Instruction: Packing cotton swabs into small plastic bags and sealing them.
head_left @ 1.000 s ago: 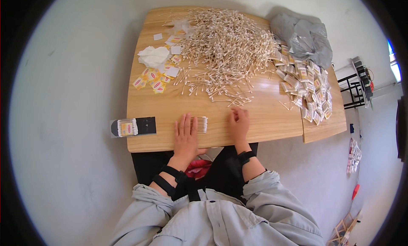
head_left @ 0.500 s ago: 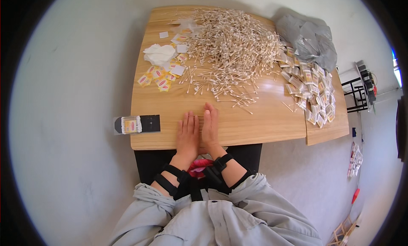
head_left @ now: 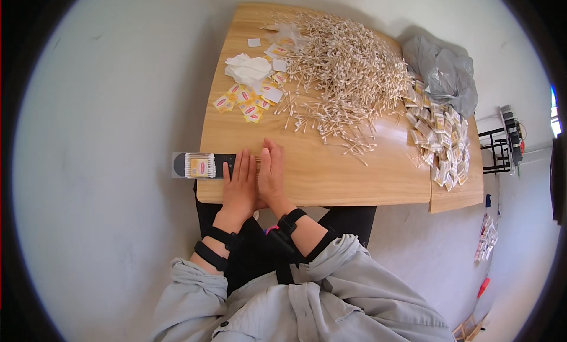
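Observation:
My left hand (head_left: 238, 179) lies flat on the table with fingers stretched out, its finger side over the end of a black strip (head_left: 222, 159). Beside it my right hand (head_left: 270, 172) stands on its edge, fingers straight. A short row of cotton swabs (head_left: 258, 166) shows in the narrow gap between both hands; most of it is hidden. On the black strip's left part, jutting past the table edge, sits a clear bag (head_left: 178, 165) around a bundle of swabs with a yellow and white card (head_left: 201, 166) on top.
A large heap of loose cotton swabs (head_left: 348, 70) covers the table's far middle. Left of it lie yellow cards (head_left: 242, 98), white squares (head_left: 273, 95) and a crumpled white tissue (head_left: 248, 69). At right are many filled packets (head_left: 443, 132) and a grey plastic bag (head_left: 440, 67).
Both hands have slid left together along the table, with the swab row between them, and now reach the black strip. The whole view has shifted a little.

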The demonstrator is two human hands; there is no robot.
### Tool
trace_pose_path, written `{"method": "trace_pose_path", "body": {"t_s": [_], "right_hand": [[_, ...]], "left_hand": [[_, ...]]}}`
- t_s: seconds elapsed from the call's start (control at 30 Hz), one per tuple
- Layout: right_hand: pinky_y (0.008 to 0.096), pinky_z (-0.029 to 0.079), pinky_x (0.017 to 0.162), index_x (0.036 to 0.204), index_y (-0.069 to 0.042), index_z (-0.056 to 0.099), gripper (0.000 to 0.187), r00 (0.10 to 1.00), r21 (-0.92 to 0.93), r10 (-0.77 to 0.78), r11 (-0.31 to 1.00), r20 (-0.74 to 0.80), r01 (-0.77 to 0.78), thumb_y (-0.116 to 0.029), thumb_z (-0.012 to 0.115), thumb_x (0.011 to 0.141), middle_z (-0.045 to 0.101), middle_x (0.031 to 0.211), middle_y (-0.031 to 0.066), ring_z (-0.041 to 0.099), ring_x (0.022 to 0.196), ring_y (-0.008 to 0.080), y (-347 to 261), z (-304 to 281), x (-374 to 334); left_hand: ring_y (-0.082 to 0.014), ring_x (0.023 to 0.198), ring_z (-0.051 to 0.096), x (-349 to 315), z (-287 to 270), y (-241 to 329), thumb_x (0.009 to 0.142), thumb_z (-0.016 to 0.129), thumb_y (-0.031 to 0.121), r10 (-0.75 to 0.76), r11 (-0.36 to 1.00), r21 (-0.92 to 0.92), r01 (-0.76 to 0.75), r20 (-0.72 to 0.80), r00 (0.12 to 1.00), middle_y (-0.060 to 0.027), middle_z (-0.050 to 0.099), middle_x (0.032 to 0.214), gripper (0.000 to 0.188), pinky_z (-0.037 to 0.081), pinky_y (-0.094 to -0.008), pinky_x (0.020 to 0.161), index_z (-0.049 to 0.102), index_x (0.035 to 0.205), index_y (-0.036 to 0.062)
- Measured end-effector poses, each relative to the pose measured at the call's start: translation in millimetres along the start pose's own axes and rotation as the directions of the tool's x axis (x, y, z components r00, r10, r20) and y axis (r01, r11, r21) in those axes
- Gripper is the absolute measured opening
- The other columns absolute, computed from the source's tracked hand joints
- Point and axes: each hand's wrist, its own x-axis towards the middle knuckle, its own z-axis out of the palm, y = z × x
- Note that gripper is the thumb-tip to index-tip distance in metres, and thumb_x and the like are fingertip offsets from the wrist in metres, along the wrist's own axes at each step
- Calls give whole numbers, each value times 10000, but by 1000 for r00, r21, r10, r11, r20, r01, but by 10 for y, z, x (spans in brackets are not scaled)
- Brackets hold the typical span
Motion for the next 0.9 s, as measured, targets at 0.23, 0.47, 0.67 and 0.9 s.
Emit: {"method": "trace_pose_path", "body": {"t_s": [0.23, 0.47, 0.67, 0.9], "right_hand": [[269, 483, 678, 1271, -61, 486, 406, 966, -169, 189, 961, -177, -219, -25, 571, 876, 465, 1078, 107, 528, 846, 148, 262, -802, 164], [347, 482, 652, 1098, -93, 599, 318, 991, -732, -84, 682, -104, -19, -36, 640, 789, 474, 1029, 130, 546, 854, 265, 316, -1634, 547], [423, 468, 718, 799, -72, 646, 54, 968, -727, -206, 642, 145, 245, -107, 675, 769, 544, 855, 117, 542, 873, 318, 273, -1318, 657], [405, 452, 756, 866, -55, 675, 145, 960, -396, -170, 884, 220, 248, -53, 709, 725, 547, 851, 115, 540, 844, 314, 130, -595, 279]], "left_hand": [[-302, 1451, 113, -61, 0, -106, 489, 822, 571, 60, 983, -172, -68, -52, 997, -184, 154, 1547, 1299, 86, -502, 1156, 197, 1450, -38], [-296, 1454, 100, -66, -90, -107, 447, 857, 533, 71, 983, -171, -72, -9, 997, -177, 144, 1552, 1337, 78, -498, 1161, 183, 1458, -24], [-293, 1456, 97, -121, 29, 114, 410, 878, 494, 51, 988, -148, -54, -24, 998, -169, 146, 1551, 1368, 80, -524, 1154, 169, 1465, -12], [-290, 1456, 93, -105, 13, 156, 432, 887, 453, 29, 993, -114, -26, 23, 999, -179, 142, 1547, 1352, 68, -523, 1154, 156, 1469, -15]]}}
